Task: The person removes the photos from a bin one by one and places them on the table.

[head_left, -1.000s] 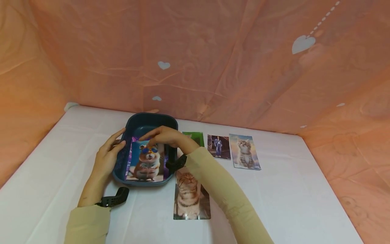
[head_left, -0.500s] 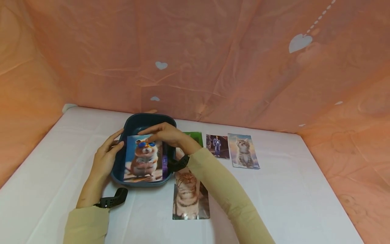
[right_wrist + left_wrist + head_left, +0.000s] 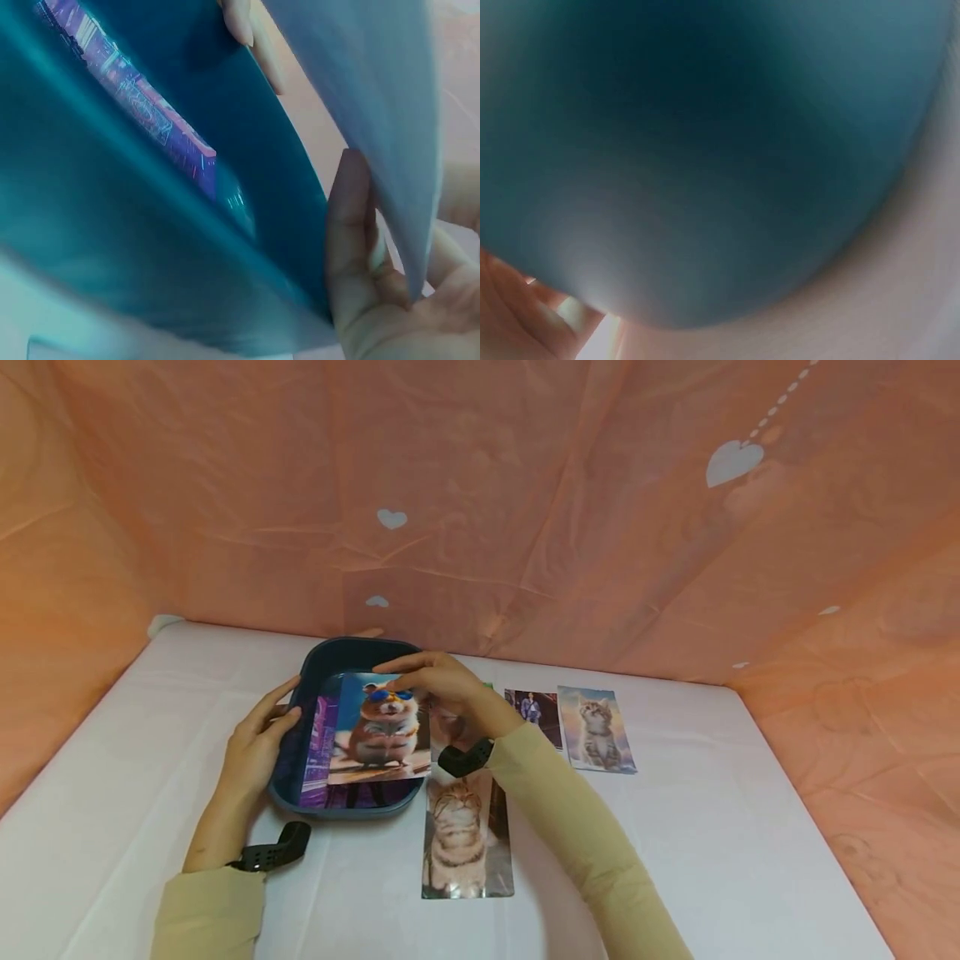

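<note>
My right hand (image 3: 442, 683) pinches a hamster-in-sunglasses photo (image 3: 382, 735) by its upper edge, above the right part of a dark blue plastic tub (image 3: 328, 662). In the right wrist view, that photo's pale back (image 3: 375, 97) stands between the thumb and fingers, beside the tub wall (image 3: 262, 150). At the tub's left side, my left hand (image 3: 253, 750) holds the rim, with one digit inside and another outside. Inside the tub lies a purple photo (image 3: 318, 747), partly covered by the hamster photo. The left wrist view is mostly filled by the tub's blurred outer wall (image 3: 690, 225).
A striped cat photo (image 3: 459, 839) lies to the tub's right on the white table (image 3: 697, 843). Farther right are a photo of a standing person (image 3: 552, 717) and a kitten photo (image 3: 597, 731). Behind the table hangs an orange curtain (image 3: 480, 485) with white hearts.
My right hand has lifted the hamster photo and moved it right, uncovering more of the purple photo in the tub. My left hand has stayed at the rim. The head view has shifted slightly.
</note>
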`<state>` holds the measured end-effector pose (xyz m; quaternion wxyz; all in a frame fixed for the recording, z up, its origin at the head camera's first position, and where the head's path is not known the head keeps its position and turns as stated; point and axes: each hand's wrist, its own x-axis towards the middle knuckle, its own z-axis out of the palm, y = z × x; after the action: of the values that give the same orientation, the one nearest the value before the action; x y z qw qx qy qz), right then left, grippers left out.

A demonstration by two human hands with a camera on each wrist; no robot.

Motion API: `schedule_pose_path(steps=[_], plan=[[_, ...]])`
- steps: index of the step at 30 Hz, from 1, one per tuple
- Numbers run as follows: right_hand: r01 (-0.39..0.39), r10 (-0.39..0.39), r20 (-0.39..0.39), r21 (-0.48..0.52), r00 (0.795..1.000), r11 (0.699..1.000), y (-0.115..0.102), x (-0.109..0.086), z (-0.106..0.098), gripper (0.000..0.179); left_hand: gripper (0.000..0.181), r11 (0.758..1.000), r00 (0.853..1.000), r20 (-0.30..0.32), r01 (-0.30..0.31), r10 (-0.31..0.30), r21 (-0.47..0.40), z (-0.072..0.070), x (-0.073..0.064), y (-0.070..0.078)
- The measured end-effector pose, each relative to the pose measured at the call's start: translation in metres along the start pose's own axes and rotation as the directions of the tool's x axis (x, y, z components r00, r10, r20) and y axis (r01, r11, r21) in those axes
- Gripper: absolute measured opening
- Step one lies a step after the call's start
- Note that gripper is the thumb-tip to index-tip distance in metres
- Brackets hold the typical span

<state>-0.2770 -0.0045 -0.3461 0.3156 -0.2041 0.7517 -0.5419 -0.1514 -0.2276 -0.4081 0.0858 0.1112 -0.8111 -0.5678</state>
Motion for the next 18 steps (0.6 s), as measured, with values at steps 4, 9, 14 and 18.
schedule_pose_path(steps=[4, 9, 14, 18], plan=[[0.011, -0.011, -0.016, 0.021, 1.000, 1.000, 0.004, -0.006, -0.006, 0.031, 0.050, 1.000, 1.000, 0.004, 0.005, -0.005, 0.004, -0.001, 0.000, 0.000], [0.018, -0.017, -0.032, 0.047, 0.999, 0.999, 0.010, -0.014, -0.015, 0.032, 0.051, 1.000, 1.000, 0.001, 0.004, -0.004, 0.005, -0.002, -0.001, -0.001], [0.059, -0.056, -0.033, 0.077, 0.998, 0.995, 0.016, -0.024, -0.022, 0.035, 0.050, 1.000, 1.000, -0.003, 0.000, 0.000, 0.013, -0.003, 0.001, -0.002], [0.069, -0.065, -0.043, 0.085, 0.997, 0.994, 0.024, -0.033, -0.027, 0.035, 0.049, 1.000, 1.000, -0.009, -0.003, 0.003, 0.030, -0.005, 0.002, -0.003]])
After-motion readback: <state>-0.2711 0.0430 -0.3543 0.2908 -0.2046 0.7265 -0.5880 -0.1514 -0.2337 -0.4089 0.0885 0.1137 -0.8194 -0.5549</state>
